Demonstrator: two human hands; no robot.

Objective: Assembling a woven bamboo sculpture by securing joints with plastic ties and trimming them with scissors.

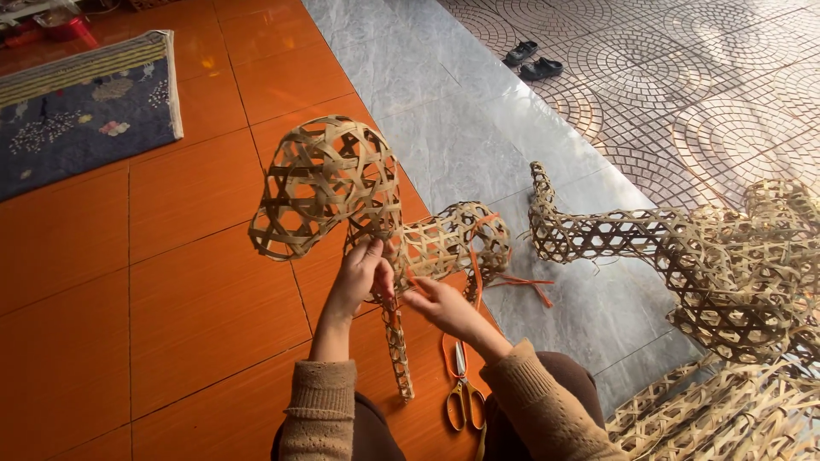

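Left hand [363, 275] pinches the woven bamboo frame [342, 192] at its narrow neck; right hand [436, 303] pinches a thin strip just beside it. Frame lies on the orange tiled floor [171, 282], scissors [462, 388] near the knees. Second woven figure [683, 256] well apart, right.

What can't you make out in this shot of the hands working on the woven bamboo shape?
- Head view: the left hand fingertips, tucked against the woven bamboo figure, so its grip is unclear.
- What the right hand pinches: too small to tell.
- The larger woven figure and the strip pile: cut off by the right and bottom edges.
- The scissors tips: partly hidden by the right sleeve.
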